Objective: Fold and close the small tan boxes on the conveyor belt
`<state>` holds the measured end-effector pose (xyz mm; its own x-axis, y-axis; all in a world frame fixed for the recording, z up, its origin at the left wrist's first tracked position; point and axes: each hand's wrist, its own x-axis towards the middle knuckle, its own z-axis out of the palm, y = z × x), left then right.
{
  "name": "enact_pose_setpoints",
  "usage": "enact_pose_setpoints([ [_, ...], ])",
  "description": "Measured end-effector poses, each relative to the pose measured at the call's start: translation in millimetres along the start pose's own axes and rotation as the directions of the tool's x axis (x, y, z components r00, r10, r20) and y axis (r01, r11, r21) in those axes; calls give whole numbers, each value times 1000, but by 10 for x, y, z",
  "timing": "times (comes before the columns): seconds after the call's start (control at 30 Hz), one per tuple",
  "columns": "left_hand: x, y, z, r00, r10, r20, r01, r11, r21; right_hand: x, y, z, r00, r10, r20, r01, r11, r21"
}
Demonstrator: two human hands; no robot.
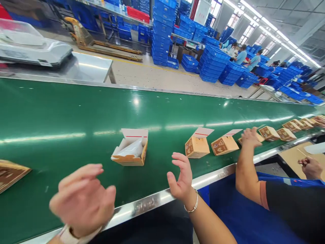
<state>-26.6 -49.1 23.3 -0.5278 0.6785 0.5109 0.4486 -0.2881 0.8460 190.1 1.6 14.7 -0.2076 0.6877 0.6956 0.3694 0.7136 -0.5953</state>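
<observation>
My left hand [85, 200], a pale band at its wrist, hovers over the near side of the green belt with fingers apart and nothing in it. My right hand [181, 178], with a silver bangle, is raised above the belt's metal edge, fingers curved and apart, also without anything. Between and beyond the two hands stands an open cardboard box [132, 161] with its white flap up and a clear plastic bag [132, 149] inside. Just past my right hand sits a brown printed box [198, 147], its white flap with a red line raised.
A row of similar boxes [224, 145] runs right along the green belt [76, 112]. A co-worker's hand [250, 137] rests on one. Part of another box [11, 174] shows at far left. Across the belt are a metal table [88, 67], a pallet jack [101, 45] and stacked blue crates [162, 34].
</observation>
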Motion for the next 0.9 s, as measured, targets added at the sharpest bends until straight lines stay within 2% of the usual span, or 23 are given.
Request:
enact_pose_setpoints([
  [0.03, 66, -86, 4, 999, -24, -31, 25, 999, 46, 41, 18, 55, 997, -8, 76, 5, 999, 39],
  [0.07, 133, -171, 21, 1000, -31, 4, 30, 997, 76, 90, 45, 112, 990, -18, 139, 9, 998, 66],
  [0.1, 195, -251, 45, 995, -18, 101, 8, 995, 95, 141, 75, 171, 981, -29, 193, 13, 996, 85],
  [0.17, 275, -393, 88, 933, 66, 355, -111, 988, 109, 238, 122, 293, 958, -37, 284, 6, 994, 111],
  [0.2, 288, -453, 101, 889, 142, 436, -203, 975, 94, 277, 133, 354, 946, -32, 321, -7, 993, 119],
  [0.27, 275, -560, 106, 811, 275, 516, -353, 934, 58, 342, 134, 463, 925, -9, 380, -41, 992, 123],
  [0.33, 245, -670, 99, 778, 343, 526, -411, 911, 14, 401, 131, 546, 914, 11, 406, -62, 992, 113],
  [0.43, 222, -826, 115, 774, 331, 539, -374, 927, -33, 517, 128, 588, 891, 45, 451, -77, 996, 51],
  [0.53, 230, -879, 175, 766, 334, 550, -384, 923, -25, 669, 98, 521, 813, 91, 576, -36, 994, -106],
  [0.6, 262, -824, 236, 717, 438, 542, -486, 872, -62, 763, 81, 442, 738, 98, 667, 43, 981, -191],
  [0.67, 319, -704, 314, 639, 565, 523, -616, 782, -93, 821, 102, 375, 678, 76, 731, 119, 970, -212],
  [0.7, 351, -629, 357, 601, 615, 510, -671, 735, -95, 828, 134, 355, 662, 64, 747, 142, 967, -210],
  [0.8, 422, -438, 484, 548, 699, 460, -762, 644, -69, 740, 312, 368, 671, 28, 741, 136, 978, -160],
  [0.83, 426, -409, 521, 550, 702, 453, -764, 641, -66, 682, 382, 389, 698, 22, 716, 103, 986, -130],
  [0.87, 419, -405, 553, 566, 691, 451, -750, 658, -67, 616, 446, 412, 745, 31, 666, 49, 994, -101],
  [0.9, 402, -422, 583, 605, 652, 457, -708, 703, -67, 550, 497, 433, 804, 59, 591, -21, 997, -71],
])
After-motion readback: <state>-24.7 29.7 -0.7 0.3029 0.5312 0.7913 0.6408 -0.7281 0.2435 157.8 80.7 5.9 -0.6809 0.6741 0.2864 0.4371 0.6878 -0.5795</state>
